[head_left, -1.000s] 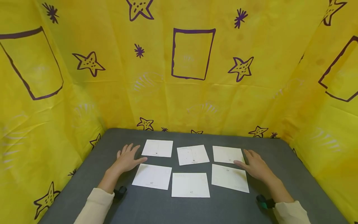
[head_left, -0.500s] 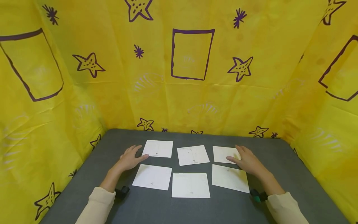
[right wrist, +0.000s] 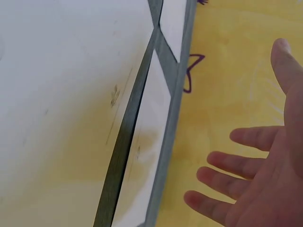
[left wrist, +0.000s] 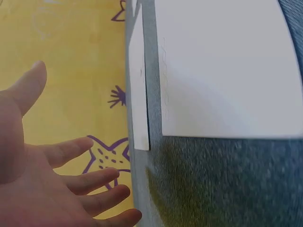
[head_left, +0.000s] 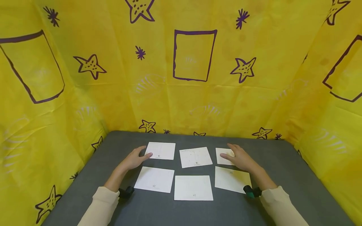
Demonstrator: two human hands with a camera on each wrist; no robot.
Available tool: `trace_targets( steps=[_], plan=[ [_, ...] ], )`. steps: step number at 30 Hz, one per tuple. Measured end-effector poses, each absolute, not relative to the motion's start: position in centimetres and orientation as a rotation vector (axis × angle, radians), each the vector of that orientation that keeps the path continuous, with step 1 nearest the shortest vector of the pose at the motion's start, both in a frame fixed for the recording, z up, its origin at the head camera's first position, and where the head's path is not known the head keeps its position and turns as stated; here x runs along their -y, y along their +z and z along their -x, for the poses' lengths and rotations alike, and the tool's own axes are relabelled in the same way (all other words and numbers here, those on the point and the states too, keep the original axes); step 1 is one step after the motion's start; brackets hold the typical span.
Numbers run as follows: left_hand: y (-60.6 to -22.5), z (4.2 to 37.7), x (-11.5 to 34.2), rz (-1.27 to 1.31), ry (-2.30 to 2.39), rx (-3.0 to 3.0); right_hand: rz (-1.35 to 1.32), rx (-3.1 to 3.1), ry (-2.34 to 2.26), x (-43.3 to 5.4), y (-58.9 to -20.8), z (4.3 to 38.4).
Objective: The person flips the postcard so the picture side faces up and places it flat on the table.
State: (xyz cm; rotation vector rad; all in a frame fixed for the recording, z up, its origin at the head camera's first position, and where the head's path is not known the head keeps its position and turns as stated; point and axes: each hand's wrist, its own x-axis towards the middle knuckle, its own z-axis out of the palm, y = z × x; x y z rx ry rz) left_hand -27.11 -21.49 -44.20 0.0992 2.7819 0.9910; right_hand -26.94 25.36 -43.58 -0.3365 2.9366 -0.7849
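Observation:
My left hand (head_left: 134,159) is beside the back left white card (head_left: 162,150), its thumb overlapping that card's edge in the head view. Spread fingers with nothing in them show in the left wrist view, beside a near card (left wrist: 227,71). On the other side, my right hand (head_left: 240,158) hovers over the back right card (head_left: 221,152) and covers part of it. Its fingers (right wrist: 227,182) are parted and hold nothing in the right wrist view. Between the hands lies the back middle card (head_left: 195,157), slightly turned.
A front row holds a left card (head_left: 155,179), a middle card (head_left: 193,188) and a tilted right card (head_left: 230,179). All lie flat on the dark grey table (head_left: 192,213). Yellow cloth (head_left: 158,103) printed with stars encloses the table's back and sides.
My right hand has moved left, from the outer edge of the back right card to over it. The left hand has shifted slightly right. The cards stay in place.

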Motion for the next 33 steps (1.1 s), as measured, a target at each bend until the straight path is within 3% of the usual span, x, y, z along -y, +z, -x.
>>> trace_targets(
  steps=[33],
  plan=[
    [-44.5, 29.3, 20.3, 0.182, 1.322, -2.629, 0.455, -2.815, -0.964, -18.3, -43.6, 30.4]
  ],
)
